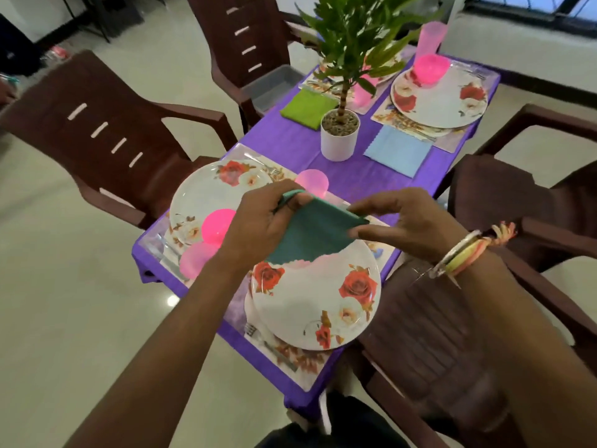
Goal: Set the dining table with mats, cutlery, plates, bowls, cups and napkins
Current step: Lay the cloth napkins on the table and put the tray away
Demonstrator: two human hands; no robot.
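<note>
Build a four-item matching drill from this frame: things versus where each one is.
Things:
1. teal cloth napkin
2. lime-green cloth napkin
3. light-blue cloth napkin
4. grey plastic tub

Places:
A. on the table, left of the white plant pot
B. on the seat of a brown plastic chair
C. held between the left hand and right hand
D. on the table, right of the white plant pot

Pairs: 1-C, 2-A, 3-D, 4-B.

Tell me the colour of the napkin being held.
Plain teal napkin, pinched by the left hand and right hand; head view shows it best.
</note>
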